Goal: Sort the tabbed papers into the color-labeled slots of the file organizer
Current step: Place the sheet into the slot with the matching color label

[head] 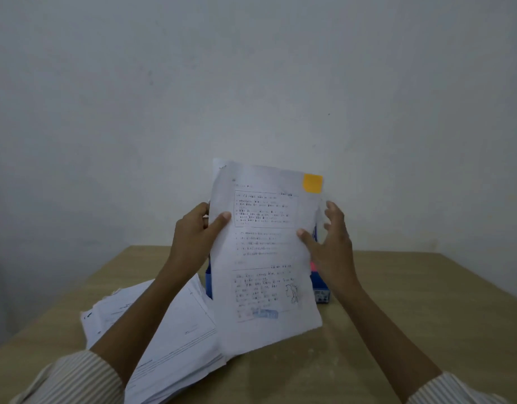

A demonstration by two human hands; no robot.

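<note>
While the left hand [197, 237] pinches the sheet [266, 252] at its left edge, thumb on the front and fingers curled behind, the right hand [331, 246] sits at the right edge with fingers spread and loose; thumb tip touches the paper, no real grip. Sheet is held upright in mid-air over the table [411, 310], orange tab [312, 183] at its top right corner. At least one more sheet sits behind it, top-left corner poking out. Organizer [320, 284] is the blue box directly behind the sheet, almost fully hidden; only its blue edges and a bit of pink/red label by the right hand show. Can't tell which slots have paper in them, or where the orange slot is. Stack [164, 330] of loose papers lies on the table near left, under the left forearm, thick and fanned out. Judgement: task is early to mid, a lot of sorting left; this orange-tabbed sheet is not yet filed. Filed count is unreadable from this view.
</note>
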